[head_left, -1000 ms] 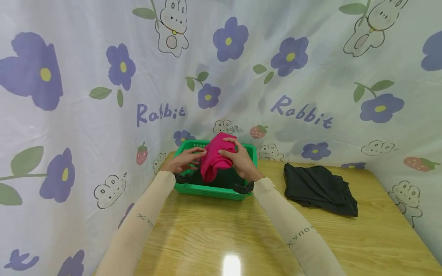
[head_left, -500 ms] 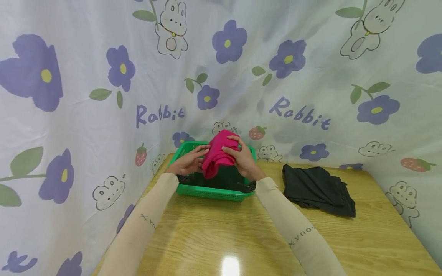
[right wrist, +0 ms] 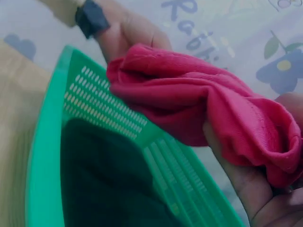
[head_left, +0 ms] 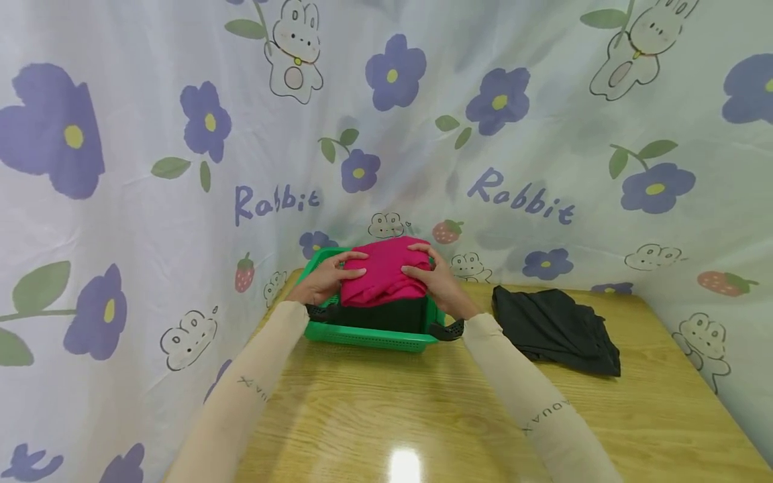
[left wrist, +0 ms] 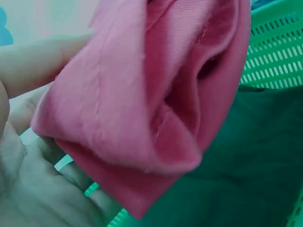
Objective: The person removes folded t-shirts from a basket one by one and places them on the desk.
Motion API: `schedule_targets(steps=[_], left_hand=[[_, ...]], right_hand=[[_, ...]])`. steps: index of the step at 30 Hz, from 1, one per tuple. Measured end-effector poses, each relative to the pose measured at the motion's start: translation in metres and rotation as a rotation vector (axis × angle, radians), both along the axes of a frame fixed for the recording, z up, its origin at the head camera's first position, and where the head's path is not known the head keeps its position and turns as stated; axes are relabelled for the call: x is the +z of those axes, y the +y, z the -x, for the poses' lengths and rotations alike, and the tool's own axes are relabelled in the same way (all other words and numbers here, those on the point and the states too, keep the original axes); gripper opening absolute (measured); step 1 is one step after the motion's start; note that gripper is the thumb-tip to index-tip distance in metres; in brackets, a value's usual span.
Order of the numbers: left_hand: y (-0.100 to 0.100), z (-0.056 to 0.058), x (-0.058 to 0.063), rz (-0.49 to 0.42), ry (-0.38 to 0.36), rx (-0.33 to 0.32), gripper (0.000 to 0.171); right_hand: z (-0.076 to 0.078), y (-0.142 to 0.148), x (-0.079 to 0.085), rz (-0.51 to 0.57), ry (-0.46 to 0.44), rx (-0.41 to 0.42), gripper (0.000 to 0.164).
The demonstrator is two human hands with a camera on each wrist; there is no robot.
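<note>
A folded bright pink cloth garment [head_left: 386,268] is held up over the green plastic basket [head_left: 368,337]. My left hand [head_left: 323,278] grips its left end, thumb on the near side and other fingers around the edge. At the opposite end my right hand [head_left: 443,285] holds it the same way. In the left wrist view the pink garment [left wrist: 128,94] shows layered folds and a stitched hem. Beneath it, a dark folded cloth [right wrist: 104,175] lies inside the basket in the right wrist view.
A black folded garment [head_left: 555,329] lies on the wooden table [head_left: 374,409] to the right of the basket. Behind and to the left hangs a white curtain [head_left: 272,134] printed with flowers and rabbits. Black straps with cameras [head_left: 447,329] sit on both wrists.
The pink garment has turned from a slanted, upright pose to lying broad and level between the hands. My right hand has shifted right, and the left hand now grips the left end.
</note>
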State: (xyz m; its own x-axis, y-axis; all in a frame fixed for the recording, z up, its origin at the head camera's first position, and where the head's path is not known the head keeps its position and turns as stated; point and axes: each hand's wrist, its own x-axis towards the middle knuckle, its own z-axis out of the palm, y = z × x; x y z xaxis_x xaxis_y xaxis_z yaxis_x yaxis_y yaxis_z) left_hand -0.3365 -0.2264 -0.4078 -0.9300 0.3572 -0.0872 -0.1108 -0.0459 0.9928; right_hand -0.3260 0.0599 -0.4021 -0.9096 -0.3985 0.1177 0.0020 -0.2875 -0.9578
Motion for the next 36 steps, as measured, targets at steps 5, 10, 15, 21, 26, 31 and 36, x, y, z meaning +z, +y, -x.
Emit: schedule_targets(steps=[5, 10, 15, 21, 26, 31, 36], left_hand=[[0.004, -0.002, 0.003, 0.071, 0.035, -0.029, 0.048], [0.013, -0.007, 0.008, 0.193, 0.080, -0.050, 0.051], [0.027, -0.014, 0.014, 0.258, 0.128, -0.058, 0.049], [0.048, -0.022, 0.017, 0.261, 0.133, -0.070, 0.046], [0.064, -0.027, 0.017, 0.263, 0.148, -0.086, 0.047], [0.078, -0.032, 0.016, 0.298, 0.182, -0.100, 0.046], [0.093, -0.039, 0.016, 0.327, 0.205, -0.107, 0.044]], right_hand=[[-0.002, 0.017, -0.001, -0.161, 0.059, -0.025, 0.048], [-0.006, 0.033, 0.001, -0.292, 0.117, -0.034, 0.050], [-0.011, 0.050, 0.002, -0.338, 0.131, -0.027, 0.050], [-0.017, 0.074, -0.001, -0.370, 0.136, -0.026, 0.051], [-0.022, 0.091, -0.004, -0.409, 0.154, -0.031, 0.052], [-0.029, 0.107, -0.007, -0.435, 0.170, -0.046, 0.054], [-0.037, 0.124, -0.009, -0.440, 0.154, -0.053, 0.055]])
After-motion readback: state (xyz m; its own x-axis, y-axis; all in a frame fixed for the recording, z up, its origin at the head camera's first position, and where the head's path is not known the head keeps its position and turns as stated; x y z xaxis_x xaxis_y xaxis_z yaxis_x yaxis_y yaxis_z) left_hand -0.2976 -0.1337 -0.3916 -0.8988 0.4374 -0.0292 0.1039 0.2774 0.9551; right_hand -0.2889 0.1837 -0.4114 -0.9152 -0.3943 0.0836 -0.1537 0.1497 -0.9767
